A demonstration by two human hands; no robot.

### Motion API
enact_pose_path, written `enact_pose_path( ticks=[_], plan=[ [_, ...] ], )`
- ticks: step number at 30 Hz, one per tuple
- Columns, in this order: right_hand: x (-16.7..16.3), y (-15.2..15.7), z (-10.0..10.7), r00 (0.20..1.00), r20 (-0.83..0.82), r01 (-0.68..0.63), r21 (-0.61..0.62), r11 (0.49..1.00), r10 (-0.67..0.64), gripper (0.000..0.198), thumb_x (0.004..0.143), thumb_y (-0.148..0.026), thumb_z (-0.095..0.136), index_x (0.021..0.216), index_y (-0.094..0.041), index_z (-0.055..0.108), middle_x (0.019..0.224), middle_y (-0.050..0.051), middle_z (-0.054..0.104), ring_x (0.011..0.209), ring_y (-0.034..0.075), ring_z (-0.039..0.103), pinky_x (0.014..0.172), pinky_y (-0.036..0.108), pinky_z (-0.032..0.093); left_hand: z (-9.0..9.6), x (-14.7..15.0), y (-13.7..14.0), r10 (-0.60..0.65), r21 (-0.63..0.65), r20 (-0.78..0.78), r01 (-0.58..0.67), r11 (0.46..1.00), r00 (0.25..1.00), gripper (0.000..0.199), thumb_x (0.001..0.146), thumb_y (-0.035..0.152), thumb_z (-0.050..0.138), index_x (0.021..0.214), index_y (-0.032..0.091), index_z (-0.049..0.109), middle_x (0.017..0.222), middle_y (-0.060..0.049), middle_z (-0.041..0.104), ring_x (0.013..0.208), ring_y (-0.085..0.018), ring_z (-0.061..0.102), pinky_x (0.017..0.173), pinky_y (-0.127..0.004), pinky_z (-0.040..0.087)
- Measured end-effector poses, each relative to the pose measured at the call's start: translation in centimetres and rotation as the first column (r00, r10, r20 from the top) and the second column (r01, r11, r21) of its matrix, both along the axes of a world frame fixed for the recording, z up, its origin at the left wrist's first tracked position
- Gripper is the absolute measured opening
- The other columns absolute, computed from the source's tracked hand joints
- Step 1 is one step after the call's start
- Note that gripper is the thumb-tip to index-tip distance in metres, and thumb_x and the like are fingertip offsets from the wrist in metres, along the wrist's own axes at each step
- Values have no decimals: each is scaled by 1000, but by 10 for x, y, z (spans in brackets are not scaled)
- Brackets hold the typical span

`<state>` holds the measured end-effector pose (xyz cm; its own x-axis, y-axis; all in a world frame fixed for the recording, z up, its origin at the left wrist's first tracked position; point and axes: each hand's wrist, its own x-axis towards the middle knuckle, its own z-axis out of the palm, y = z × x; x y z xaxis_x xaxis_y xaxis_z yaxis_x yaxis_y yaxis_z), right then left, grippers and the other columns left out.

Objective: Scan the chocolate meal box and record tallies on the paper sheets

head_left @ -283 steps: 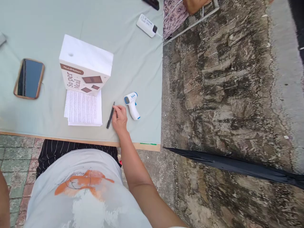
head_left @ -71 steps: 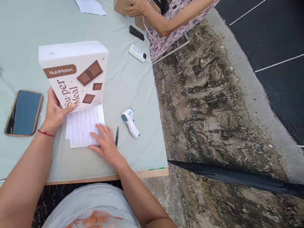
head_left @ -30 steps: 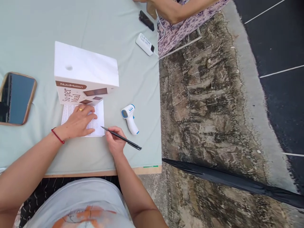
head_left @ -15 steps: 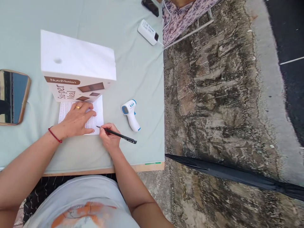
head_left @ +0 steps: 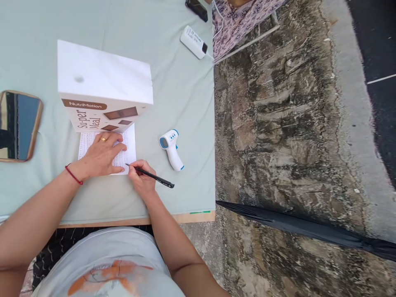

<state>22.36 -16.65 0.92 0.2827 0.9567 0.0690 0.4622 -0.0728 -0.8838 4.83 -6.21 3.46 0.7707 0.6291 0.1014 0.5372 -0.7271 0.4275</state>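
Observation:
A sheet of paper (head_left: 131,144) covered in rows of small writing lies on the table, its far part hidden behind a white box (head_left: 105,78) marked "NutriMotion Super Meal". My left hand (head_left: 103,154) rests flat on the sheet with fingers spread, a ring on one finger and a red cord at the wrist. At the paper's near right corner, my right hand (head_left: 142,176) grips a black pen (head_left: 157,178). The pen's tip is at the sheet, close to my left thumb; whether it touches I cannot tell.
Right of the paper lies a white and blue infrared thermometer (head_left: 171,149). A phone (head_left: 21,126) is at the left. Further back are a white device (head_left: 194,42) with a cable and a black object (head_left: 197,9). The pale tablecloth (head_left: 194,123) ends at the right above rough stone ground.
The pen has tilted slightly in my right hand, its back end shifting a little toward the left. My left hand stays on the paper. The whole view has shifted slightly.

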Motion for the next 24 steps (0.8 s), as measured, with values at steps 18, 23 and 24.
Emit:
enact_pose_path(
  ticks=[18, 23, 24],
  plan=[
    [0, 1, 3, 1000, -28, -7, -19, 1000, 6, 22, 81, -42, 51, 74, -22, 55, 62, -2, 50, 56, 13, 43, 59, 27, 45, 1, 0, 1, 3, -21, 4, -3, 1000, 1000, 50, 79, 39, 79, 121, 16, 67, 133, -18, 57, 126, -41, 50, 108, -58, 40],
    [0, 2, 5, 997, -70, 20, -3, 1000, -21, 22, 80, -43, 51, 74, -21, 55, 63, -1, 52, 56, 13, 45, 56, 26, 44, 0, 1, 1, 5, -26, -16, -6, 1000, 1000, 54, 78, 42, 83, 122, 14, 68, 133, -19, 57, 127, -42, 49, 109, -58, 40],
    [0, 2, 5, 997, -75, 23, 3, 1000, -23, 22, 80, -42, 51, 74, -21, 55, 63, -2, 52, 56, 13, 45, 55, 26, 44, 1, 1, 1, 5, -26, -18, -5, 1000, 1000, 54, 78, 42, 83, 122, 14, 68, 133, -19, 57, 128, -42, 49, 109, -58, 40]
  ],
)
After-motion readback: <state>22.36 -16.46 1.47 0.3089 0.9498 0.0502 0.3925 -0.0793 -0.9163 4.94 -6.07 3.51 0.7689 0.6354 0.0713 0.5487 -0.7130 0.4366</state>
